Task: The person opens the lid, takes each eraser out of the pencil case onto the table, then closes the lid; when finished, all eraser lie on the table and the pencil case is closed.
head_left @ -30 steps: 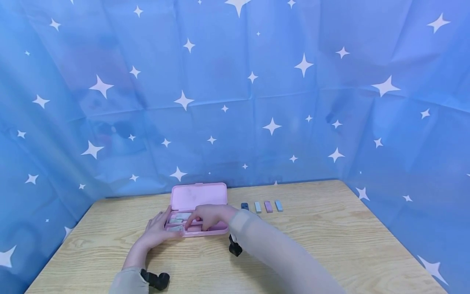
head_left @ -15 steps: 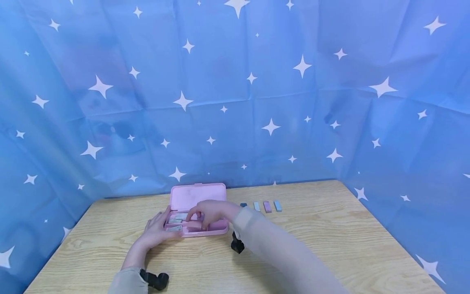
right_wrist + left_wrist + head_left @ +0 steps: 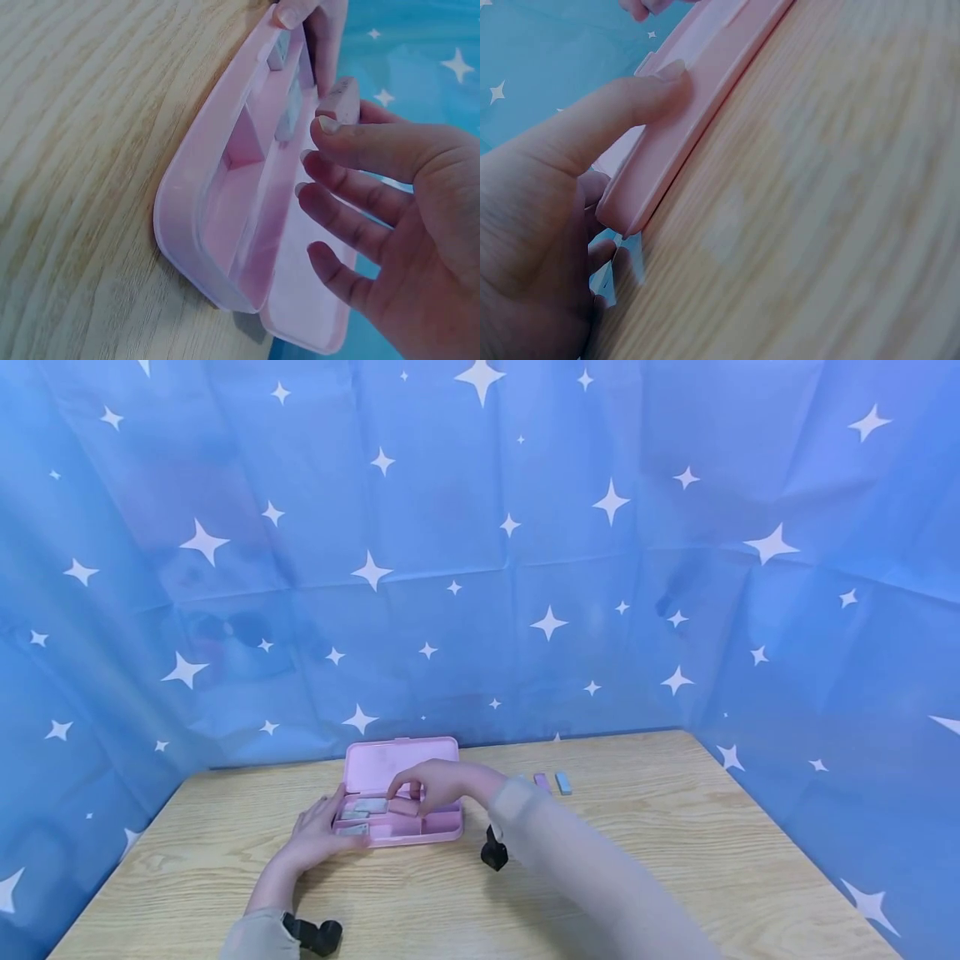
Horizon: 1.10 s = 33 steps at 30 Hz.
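A pink pencil case (image 3: pixel 405 841) lies with its lid (image 3: pixel 367 766) raised at the back. My left hand (image 3: pixel 318 835) holds its left end, the thumb (image 3: pixel 656 94) on the front wall and the fingers around the end. Between thumb and index finger of my right hand (image 3: pixel 438 781) I pinch a pink eraser (image 3: pixel 343 101), tilted above the case; the other fingers are loosely bent. Pale erasers (image 3: pixel 371 806) lie in the left part of the back compartment, and another pale eraser (image 3: pixel 354 830) sits at the front left.
On the wooden table (image 3: pixel 637 843), right of the case, are a purple eraser (image 3: pixel 542 782) and a blue eraser (image 3: pixel 563 783). My right sleeve (image 3: pixel 592 860) covers part of that row. A starry blue curtain (image 3: pixel 480 568) hangs behind the table.
My right hand has lifted the pink eraser out of the front compartment and carried it back over the rear one. My left hand stays on the case. The view has shifted slightly.
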Each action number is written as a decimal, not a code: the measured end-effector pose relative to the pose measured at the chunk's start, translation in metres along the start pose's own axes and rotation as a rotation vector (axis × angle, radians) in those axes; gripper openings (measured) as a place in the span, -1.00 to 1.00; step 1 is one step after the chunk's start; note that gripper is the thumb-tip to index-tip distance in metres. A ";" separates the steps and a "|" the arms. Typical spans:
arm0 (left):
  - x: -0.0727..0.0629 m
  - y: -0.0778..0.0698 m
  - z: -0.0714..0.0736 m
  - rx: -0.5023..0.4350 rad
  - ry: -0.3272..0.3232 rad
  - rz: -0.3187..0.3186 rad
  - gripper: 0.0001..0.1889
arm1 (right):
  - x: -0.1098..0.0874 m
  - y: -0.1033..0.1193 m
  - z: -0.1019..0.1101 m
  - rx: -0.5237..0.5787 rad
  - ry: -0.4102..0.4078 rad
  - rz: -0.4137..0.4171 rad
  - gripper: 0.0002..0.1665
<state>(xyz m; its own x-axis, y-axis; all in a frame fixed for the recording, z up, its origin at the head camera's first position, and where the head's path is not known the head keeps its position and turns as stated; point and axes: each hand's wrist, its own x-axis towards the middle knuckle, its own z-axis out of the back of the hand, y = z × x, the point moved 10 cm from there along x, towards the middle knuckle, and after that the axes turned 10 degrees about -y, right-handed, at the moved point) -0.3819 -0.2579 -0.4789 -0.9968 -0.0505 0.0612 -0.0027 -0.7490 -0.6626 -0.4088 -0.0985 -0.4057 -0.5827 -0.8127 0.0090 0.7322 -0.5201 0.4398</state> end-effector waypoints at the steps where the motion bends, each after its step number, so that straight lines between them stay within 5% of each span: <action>1: 0.000 0.000 0.000 0.000 0.000 0.001 0.26 | 0.000 -0.001 0.000 0.007 -0.002 -0.004 -0.39; 24: -0.002 -0.005 0.002 -0.014 -0.006 -0.008 0.26 | -0.037 -0.021 -0.003 0.289 -0.068 -0.045 -0.44; 33: -0.005 -0.008 0.003 -0.018 0.006 -0.024 0.23 | -0.053 -0.038 0.002 0.388 -0.182 -0.095 -0.46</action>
<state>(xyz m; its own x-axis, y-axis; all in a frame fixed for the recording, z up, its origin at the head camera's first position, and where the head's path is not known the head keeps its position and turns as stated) -0.3771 -0.2540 -0.4715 -0.9969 -0.0288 0.0732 -0.0282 -0.7381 -0.6741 -0.4061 -0.0348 -0.4213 -0.7194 -0.6881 0.0950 0.5057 -0.4251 0.7507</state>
